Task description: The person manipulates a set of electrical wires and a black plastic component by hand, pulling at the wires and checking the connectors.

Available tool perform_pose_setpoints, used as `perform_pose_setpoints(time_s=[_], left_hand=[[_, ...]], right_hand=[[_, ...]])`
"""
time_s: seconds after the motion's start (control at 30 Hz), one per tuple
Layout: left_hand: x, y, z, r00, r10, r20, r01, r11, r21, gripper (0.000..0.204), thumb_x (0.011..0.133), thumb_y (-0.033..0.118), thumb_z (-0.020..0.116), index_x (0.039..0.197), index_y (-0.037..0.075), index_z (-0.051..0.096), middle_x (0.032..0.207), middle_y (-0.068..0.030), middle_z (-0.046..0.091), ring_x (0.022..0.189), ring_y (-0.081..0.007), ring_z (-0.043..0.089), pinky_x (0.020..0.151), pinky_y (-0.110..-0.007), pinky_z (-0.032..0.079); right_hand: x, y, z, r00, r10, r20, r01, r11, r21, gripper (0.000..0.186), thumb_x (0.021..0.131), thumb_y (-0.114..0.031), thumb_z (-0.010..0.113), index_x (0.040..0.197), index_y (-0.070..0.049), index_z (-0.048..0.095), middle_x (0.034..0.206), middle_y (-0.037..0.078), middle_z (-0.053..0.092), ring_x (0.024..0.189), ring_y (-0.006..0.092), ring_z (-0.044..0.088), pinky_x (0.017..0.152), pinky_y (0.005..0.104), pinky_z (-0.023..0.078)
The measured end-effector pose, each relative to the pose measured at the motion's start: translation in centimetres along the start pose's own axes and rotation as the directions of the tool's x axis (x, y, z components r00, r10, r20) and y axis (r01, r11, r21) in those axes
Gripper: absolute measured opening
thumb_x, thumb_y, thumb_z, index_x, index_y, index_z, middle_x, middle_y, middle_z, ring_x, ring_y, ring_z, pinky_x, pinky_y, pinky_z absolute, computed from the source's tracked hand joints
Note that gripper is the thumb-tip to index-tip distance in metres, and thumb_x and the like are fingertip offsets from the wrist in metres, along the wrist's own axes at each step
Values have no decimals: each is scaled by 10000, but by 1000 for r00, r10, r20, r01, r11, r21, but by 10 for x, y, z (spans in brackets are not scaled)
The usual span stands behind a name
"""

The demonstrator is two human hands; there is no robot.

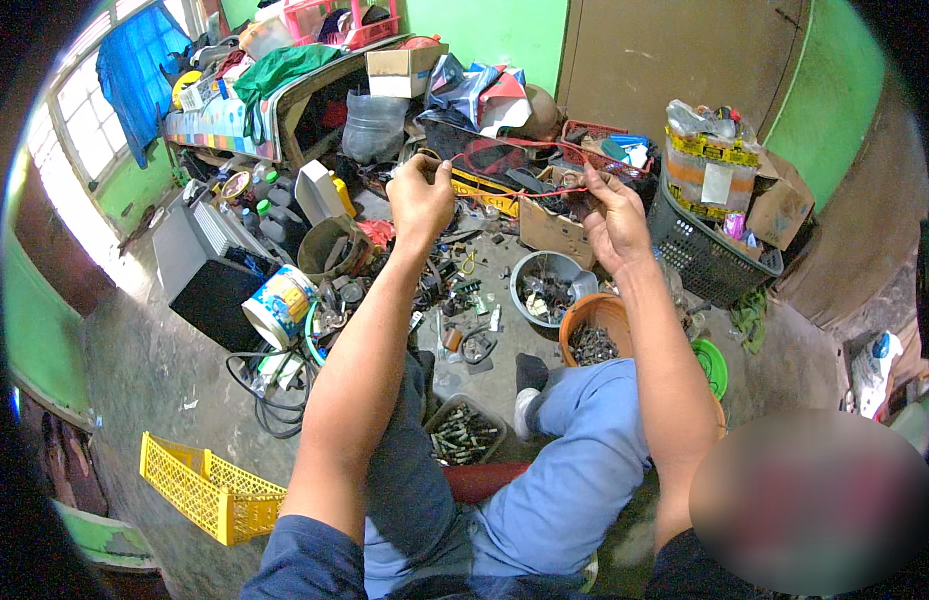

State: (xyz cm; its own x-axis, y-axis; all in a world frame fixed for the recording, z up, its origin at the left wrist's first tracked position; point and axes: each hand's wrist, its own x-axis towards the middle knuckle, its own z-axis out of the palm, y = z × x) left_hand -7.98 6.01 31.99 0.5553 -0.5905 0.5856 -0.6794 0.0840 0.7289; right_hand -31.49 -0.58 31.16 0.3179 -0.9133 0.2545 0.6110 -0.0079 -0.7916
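Both of your hands are raised over the cluttered floor, a thin red wire (525, 190) stretched between them. Your left hand (420, 195) has its fingers clenched on the wire's left end; your right hand (613, 215) pinches the right end. Its long axis runs nearly level, left to right, sagging slightly above the grey bowl (530, 268) and orange bowl (577, 318).

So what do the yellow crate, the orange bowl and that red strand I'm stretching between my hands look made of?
Yellow crate: likely moulded plastic, going by its lattice walls and even colour. Orange bowl: probably matte plastic, though possibly clay. Red strand: thin, taut, probably insulated wire or cord.
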Motion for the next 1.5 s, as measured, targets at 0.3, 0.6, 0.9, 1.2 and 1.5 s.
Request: perform_pose_setpoints(time_s=[0.3,0.6,0.9,1.2,1.5], left_hand=[[9,-17,7,943,-328,52,321,859,-399,239,991,200,554,1082,-10,621,878,-136,685,781,-297,665,728,-429,514],[39,-72,-7,703,-513,493,521,-100,-848,304,1085,306,362,1058,53,529,643,2,393,550,-148,373,624,-337,406],[43,-93,-39,744,-580,331,511,175,-842,293,1074,307,385,1011,71,547,619,-1,428,521,-150,417,607,-361,436],[37,-125,-30,989,-145,-10,136,901,411,532,881,446,660,1148,-14,654,1057,-224,703,1026,-377,673,922,-432,509],[-19,11,-8,695,269,667,-55,945,-323,369,934,288,688,1174,8,694,1096,-129,726,977,-175,668,908,-330,504]], right_hand=[[-2,-11,-4,949,112,295,-191,948,254,185,1017,-255,535,1040,-78,583,611,-43,361,620,117,426,698,324,420],[21,-4,-65,932,150,-331,-51,956,290,321,1054,-375,450,900,-99,505,663,-3,426,622,169,459,635,351,463],[25,-4,-67,795,340,-503,-225,934,276,339,970,-465,592,930,-133,541,629,-35,436,629,125,493,501,241,383],[9,7,-33,928,267,-261,-269,963,27,403,874,-514,714,826,-168,512,589,-80,351,519,77,401,495,244,339],[3,37,18,964,230,-134,-259,929,-266,433,804,-495,801,842,-96,638,628,-67,493,479,48,446,431,207,314]])
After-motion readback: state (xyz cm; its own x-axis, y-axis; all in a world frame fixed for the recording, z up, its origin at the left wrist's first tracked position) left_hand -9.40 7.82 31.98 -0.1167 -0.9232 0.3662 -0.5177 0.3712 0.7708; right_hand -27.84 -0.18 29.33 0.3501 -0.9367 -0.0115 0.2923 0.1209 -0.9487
